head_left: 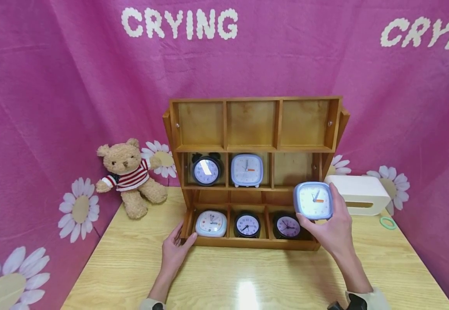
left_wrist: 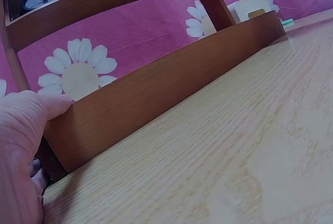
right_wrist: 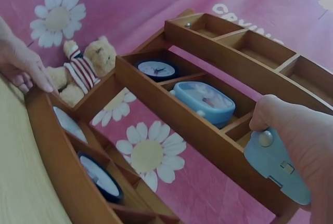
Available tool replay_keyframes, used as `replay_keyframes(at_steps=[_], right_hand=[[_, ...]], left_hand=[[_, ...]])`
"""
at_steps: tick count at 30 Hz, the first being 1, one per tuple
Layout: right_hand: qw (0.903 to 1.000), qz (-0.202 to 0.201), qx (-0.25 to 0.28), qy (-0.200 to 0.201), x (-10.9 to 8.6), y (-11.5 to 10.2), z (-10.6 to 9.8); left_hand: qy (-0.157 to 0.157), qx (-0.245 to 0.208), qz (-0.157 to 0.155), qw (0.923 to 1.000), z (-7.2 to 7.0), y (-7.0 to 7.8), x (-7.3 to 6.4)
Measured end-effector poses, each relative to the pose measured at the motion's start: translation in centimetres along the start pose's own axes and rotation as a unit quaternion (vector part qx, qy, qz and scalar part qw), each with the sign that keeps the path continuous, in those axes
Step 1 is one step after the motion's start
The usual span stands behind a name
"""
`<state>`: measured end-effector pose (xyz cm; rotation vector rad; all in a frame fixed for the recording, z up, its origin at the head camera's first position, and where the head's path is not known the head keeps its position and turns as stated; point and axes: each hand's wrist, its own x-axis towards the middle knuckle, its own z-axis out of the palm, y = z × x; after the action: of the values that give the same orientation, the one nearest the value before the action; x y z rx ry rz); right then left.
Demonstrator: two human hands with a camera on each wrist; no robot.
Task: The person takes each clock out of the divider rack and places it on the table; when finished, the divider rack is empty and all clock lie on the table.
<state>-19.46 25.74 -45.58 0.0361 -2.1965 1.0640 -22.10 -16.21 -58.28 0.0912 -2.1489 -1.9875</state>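
Note:
My right hand point(head_left: 337, 226) pinches a blue square alarm clock point(head_left: 312, 201) by its sides, dial facing me, in front of the middle tier's right end. In the right wrist view, the held clock's back point(right_wrist: 281, 168) shows. At the lower left corner of the three-tier wooden shelf point(head_left: 253, 149), my left hand point(head_left: 175, 249) grips the side, thumb over the front board point(left_wrist: 156, 91). A black twin-bell clock point(head_left: 206, 170) and a similar blue clock point(head_left: 246, 170) stand in the middle tier. Below sit a pale blue clock point(head_left: 211, 223) and two round black clocks point(head_left: 247, 225).
To the left of the shelf, a teddy bear point(head_left: 127, 176) in a striped sweater sits against the pink curtain point(head_left: 73, 86). A white box with a slot point(head_left: 360, 189) and a green ring point(head_left: 388, 223) are on the wooden table point(head_left: 216, 275) at right.

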Motion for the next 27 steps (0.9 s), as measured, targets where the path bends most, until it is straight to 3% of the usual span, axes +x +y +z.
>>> replay_keyframes(at_steps=[15, 27], right_hand=[[0.9985, 0.047, -0.026, 0.003, -2.2, 5.3, -2.6], [0.9948, 0.096, -0.033, -0.004, -2.7, 7.8, -4.4]], left_hand=[[0.019, 0.027, -0.001, 0.9995, 0.6, 0.0, 0.2], [0.007, 0.018, -0.004, 0.9998, 0.2, 0.4, -0.1]])
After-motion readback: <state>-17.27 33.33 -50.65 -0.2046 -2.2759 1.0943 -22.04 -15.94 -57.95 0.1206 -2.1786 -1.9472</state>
